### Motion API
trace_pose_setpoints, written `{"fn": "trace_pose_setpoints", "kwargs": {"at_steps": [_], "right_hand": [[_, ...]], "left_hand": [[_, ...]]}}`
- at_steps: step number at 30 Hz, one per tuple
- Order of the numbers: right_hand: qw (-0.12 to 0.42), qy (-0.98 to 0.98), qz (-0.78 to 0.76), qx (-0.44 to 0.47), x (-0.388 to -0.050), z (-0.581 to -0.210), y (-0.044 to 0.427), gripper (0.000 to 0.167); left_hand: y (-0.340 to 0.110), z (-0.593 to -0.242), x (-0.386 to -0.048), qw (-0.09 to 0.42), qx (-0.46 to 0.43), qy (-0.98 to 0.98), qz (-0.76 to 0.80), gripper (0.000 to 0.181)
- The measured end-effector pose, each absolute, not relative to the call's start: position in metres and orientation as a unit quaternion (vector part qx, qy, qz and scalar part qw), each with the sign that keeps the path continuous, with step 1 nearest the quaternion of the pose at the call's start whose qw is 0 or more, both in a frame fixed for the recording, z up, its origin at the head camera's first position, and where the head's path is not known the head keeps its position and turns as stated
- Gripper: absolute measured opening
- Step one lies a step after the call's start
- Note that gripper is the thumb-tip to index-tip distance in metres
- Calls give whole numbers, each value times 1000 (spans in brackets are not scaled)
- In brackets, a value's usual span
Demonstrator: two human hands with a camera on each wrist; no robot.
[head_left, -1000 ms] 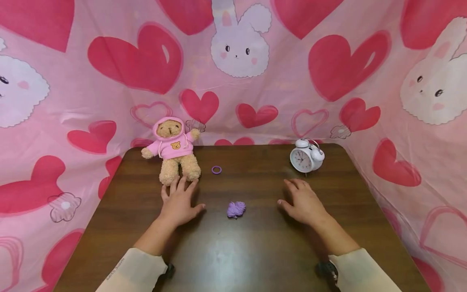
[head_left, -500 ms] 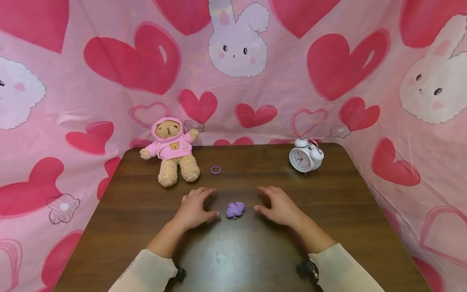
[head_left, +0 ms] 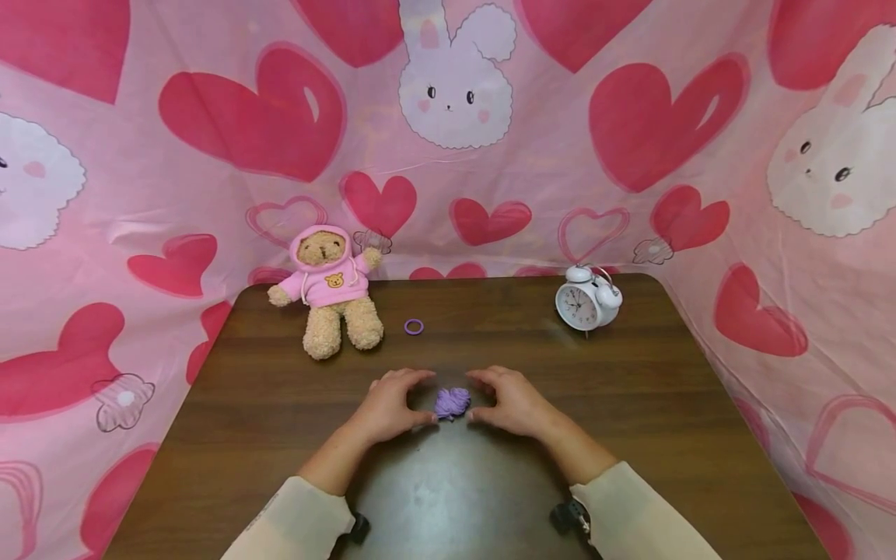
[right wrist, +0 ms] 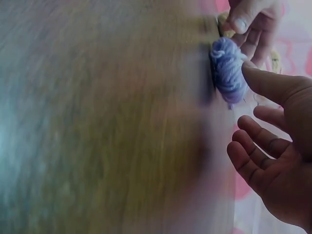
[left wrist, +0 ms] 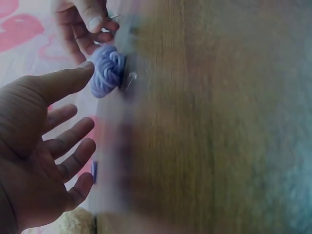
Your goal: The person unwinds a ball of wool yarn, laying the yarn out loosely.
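A small bundle of purple yarn (head_left: pixel 452 403) lies on the brown table (head_left: pixel 448 490), between the two hands. The left hand (head_left: pixel 394 406) is at its left side, thumb tip close to the yarn, fingers spread and slightly bent. From the right side the right hand (head_left: pixel 513 402) faces it in the same way. In the left wrist view the yarn (left wrist: pixel 107 71) is beside the thumb of the left hand (left wrist: pixel 48 141). The right wrist view has the yarn (right wrist: pixel 228 71) by the right hand's (right wrist: pixel 278 141) thumb. Whether either thumb touches it, I cannot tell.
A teddy bear (head_left: pixel 329 289) in a pink hoodie sits at the back left of the table. Right of its feet lies a purple ring (head_left: pixel 414 327). A white alarm clock (head_left: pixel 586 299) stands at the back right. Pink heart-patterned cloth (head_left: pixel 448 194) hangs behind the table.
Both hands have moved inward, the left from near the bear's feet and the right from below the clock, to either side of the yarn. The yarn has stayed in place.
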State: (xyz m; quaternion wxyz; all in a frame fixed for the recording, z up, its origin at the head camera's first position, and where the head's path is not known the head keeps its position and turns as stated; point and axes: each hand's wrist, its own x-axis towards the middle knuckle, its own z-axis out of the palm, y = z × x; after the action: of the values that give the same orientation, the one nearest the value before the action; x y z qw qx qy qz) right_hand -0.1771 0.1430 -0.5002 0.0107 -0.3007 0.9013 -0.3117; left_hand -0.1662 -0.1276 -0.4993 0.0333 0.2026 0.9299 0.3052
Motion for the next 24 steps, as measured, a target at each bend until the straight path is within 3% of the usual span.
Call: {"fn": "trace_pose_setpoints", "kwargs": {"at_steps": [24], "right_hand": [[51,913,-290,-283,-178,-500,121,40]], "left_hand": [[-112,-508,-171,37,222,929,294,41]]}}
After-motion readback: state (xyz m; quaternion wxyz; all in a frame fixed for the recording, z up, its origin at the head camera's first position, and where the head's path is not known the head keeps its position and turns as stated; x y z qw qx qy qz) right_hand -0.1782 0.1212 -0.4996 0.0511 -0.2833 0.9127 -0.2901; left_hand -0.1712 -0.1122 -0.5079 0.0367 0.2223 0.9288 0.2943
